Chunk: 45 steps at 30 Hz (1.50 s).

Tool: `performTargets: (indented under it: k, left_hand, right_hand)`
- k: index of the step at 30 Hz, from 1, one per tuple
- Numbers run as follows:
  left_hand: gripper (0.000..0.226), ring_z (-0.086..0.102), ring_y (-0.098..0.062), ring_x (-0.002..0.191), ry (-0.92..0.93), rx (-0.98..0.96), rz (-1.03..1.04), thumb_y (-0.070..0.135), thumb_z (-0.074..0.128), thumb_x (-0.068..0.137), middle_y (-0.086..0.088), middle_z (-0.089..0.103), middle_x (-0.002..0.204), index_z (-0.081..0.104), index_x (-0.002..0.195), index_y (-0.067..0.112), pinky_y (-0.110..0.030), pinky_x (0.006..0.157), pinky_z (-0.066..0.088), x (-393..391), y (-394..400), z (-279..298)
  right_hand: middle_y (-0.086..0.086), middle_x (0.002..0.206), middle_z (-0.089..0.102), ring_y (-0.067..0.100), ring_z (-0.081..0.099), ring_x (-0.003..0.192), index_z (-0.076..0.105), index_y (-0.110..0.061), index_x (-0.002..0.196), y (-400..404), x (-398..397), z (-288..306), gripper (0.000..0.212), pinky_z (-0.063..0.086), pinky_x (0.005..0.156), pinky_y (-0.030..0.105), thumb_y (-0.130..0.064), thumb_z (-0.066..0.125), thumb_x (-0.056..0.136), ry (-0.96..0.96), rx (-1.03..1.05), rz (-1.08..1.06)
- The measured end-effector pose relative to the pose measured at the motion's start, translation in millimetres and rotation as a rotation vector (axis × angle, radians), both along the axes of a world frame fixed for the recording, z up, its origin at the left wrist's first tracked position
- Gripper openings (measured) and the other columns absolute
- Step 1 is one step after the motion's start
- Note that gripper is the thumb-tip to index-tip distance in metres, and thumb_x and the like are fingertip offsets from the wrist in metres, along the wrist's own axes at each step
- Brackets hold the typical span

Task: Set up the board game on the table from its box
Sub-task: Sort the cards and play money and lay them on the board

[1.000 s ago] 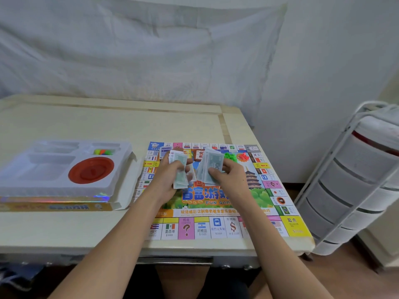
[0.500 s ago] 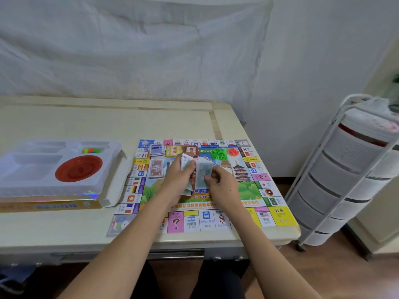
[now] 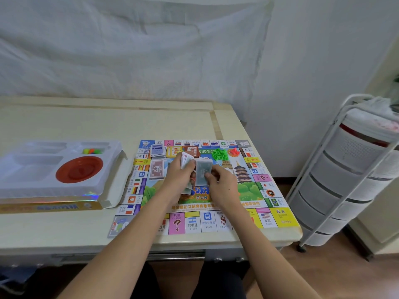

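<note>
From the head view: game board [image 3: 248, 190] already unfolded and lying flat on the right part of the surface [image 3: 168, 124], its near edge close to the surface's front rim. On the board, several things laid out: a stack of blue-backed cards [image 3: 158, 150] near the far left corner, a brownish pile of play money [image 3: 157, 169] just in front of it, a yellow card pile [image 3: 173, 151] and a red-brown one [image 3: 191, 150] further right, then a heap of green houses [image 3: 219, 153] with a smaller heap of red pieces [image 3: 234, 151] beside it. Above the middle of the board, left hand [image 3: 179, 178] gripping a fanned bundle of notes [image 3: 186, 159], right hand [image 3: 222, 184] pinching a pale greenish wad of notes [image 3: 203, 171] by its lower edge; both close together, almost touching, apparently sorting money by kind. Well to the left, open box [image 3: 54, 206] with its white plastic tray [image 3: 54, 188] resting on top; most compartments look emptied, but a red round dish [image 3: 79, 169] sits in its well and a few small coloured pawns [image 3: 92, 151] remain in a far slot. Judging from this: well past halfway, with board, cards and houses out; left to do, probably, laying down the remaining notes in piles, then fetching the pawns and the red dish. Dice not made out anywhere.
</note>
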<state>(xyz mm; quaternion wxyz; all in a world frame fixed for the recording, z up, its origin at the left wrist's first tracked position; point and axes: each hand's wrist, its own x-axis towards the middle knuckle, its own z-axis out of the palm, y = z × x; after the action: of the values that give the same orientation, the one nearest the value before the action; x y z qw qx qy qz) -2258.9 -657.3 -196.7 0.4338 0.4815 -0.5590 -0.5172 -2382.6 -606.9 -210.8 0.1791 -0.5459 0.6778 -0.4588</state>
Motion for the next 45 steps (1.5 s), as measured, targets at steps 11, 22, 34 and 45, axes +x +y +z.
performTargets:
  k: [11,22,34,45]
  left_hand:
    - [0.034,0.066,-0.011,0.091,-0.015,-0.118,0.03,0.02,0.077,0.083,0.006,0.065,0.103,0.056,0.107,0.033,-0.038,0.083,0.058,18,-7,4]
    - [0.039,0.064,-0.018,0.075,0.052,-0.08,0.084,0.004,0.08,0.075,-0.006,0.066,0.091,0.059,0.106,0.015,-0.03,0.059,0.054,37,-49,24]
    - [0.035,0.053,-0.011,0.047,0.489,0.135,0.318,-0.005,0.06,0.09,-0.018,0.066,0.1,0.048,0.11,0.021,-0.024,0.044,0.046,58,-79,14]
    - [0.023,0.045,-0.013,0.056,0.628,0.29,0.153,0.0,0.049,0.092,-0.011,0.061,0.085,0.045,0.107,0.017,-0.022,0.044,0.04,47,-73,11]
  right_hand:
    - [0.0,0.08,0.068,0.019,0.066,0.079,0.069,-0.009,0.093,-8,2,14,0.011,0.054,0.07,0.031,-0.014,0.06,0.094,-0.003,0.025,-0.001]
    - [-0.001,0.084,0.071,0.011,0.063,0.074,0.072,-0.015,0.098,-50,9,39,0.015,0.049,0.067,0.022,-0.025,0.062,0.093,-0.136,0.048,0.055]
    - [0.014,0.072,0.061,0.021,0.054,0.064,0.063,-0.003,0.074,-92,-4,14,0.01,0.041,0.053,0.023,-0.008,0.061,0.083,0.175,0.423,-0.081]
    - [0.019,0.124,0.048,0.03,0.058,0.101,0.051,-0.001,0.114,-85,12,4,0.021,0.038,0.068,0.027,-0.002,0.054,0.093,0.455,0.453,-0.103]
